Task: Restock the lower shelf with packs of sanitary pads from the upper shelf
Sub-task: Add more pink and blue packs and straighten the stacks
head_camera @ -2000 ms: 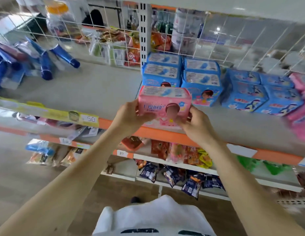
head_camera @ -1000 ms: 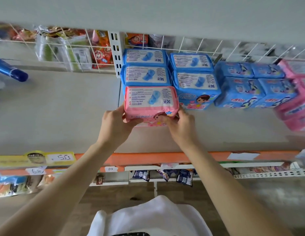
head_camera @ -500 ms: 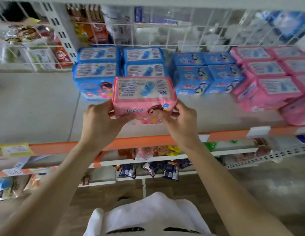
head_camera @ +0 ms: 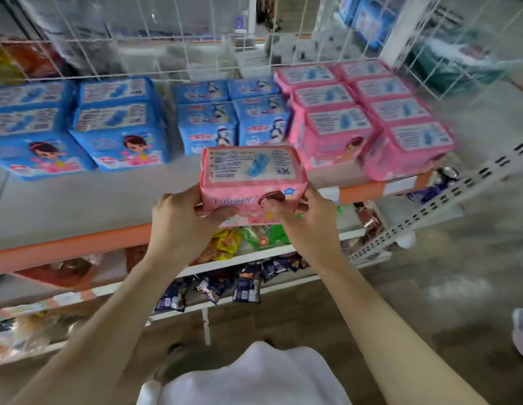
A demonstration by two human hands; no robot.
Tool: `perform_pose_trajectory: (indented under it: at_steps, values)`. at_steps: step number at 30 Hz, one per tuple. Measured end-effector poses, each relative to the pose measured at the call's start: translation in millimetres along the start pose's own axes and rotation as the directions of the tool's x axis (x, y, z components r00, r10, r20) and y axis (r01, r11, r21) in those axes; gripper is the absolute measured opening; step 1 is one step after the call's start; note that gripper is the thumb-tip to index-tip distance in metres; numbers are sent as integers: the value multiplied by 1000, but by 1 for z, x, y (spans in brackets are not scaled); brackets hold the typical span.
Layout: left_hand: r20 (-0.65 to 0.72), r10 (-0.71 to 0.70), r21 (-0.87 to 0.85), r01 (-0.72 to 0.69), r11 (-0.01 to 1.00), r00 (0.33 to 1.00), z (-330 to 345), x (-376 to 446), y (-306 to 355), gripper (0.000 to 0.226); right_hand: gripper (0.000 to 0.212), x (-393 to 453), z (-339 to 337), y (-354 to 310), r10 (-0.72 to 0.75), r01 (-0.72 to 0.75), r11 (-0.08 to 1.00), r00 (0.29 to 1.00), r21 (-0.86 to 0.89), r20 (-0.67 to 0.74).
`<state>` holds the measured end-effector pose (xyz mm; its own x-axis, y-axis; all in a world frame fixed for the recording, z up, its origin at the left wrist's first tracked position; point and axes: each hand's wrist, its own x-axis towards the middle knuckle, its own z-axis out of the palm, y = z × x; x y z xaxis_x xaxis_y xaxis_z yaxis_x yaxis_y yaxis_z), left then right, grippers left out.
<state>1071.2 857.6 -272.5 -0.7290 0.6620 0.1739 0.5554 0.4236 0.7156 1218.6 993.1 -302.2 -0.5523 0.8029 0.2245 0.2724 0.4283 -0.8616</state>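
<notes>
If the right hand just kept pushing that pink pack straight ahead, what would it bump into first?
Probably the front pink pack in the pink stack on the shelf. The right hand holds the held pink pack with the left hand; depth is unclear, so it may pass left.

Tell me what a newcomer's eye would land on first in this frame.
First, the pink pack at centre, gripped by the left hand and right hand above the shelf's orange edge. Behind it on the shelf, blue packs sit at left and stacked pink packs at right.

Grey shelf [head_camera: 79, 200] carries blue packs [head_camera: 120, 124], pink packs [head_camera: 368, 115].
</notes>
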Motion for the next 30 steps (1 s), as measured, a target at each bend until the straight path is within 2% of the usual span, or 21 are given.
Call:
perform_pose_trajectory:
  at_steps: [5, 9, 13, 15, 17, 21, 26, 30]
  values:
    - [22, 35, -25, -34, 999, 999, 31, -1, 21, 35, 82, 1, -25, 15, 47, -47, 999, 999, 21, -2]
    - [56, 111, -22, -110, 994, 992, 51, 8, 30, 41, 78, 5, -37, 27, 136, -136, 991, 990, -2, -26]
    - [169, 139, -48, -133, 990, 976, 72, 25, 42, 40, 69, 10, -57, 36, 193, -195, 980, 978, -29, -76]
    - [221, 146, -87, -130, 988, 964, 87, 31, 49, 40, 73, 13, -70, 45, 216, -224, 973, 969, -61, -118]
    - [256, 163, -137, -131, 982, 953, 102, 38, 57, 44, 74, 17, -83, 52, 259, -272, 959, 954, -78, -150]
    - [282, 232, -159, -193, 968, 931, 121, 48, 72, 58, 60, 20, -103, 61, 343, -363, 927, 922, -96, -179]
    - [281, 245, -204, -192, 960, 928, 139, 49, 85, 45, 71, 38, -124, 75, 351, -380, 912, 918, -156, -182]
    - [253, 209, -221, -154, 963, 945, 151, 56, 96, 45, 73, 59, -133, 85, 315, -343, 919, 935, -193, -161]
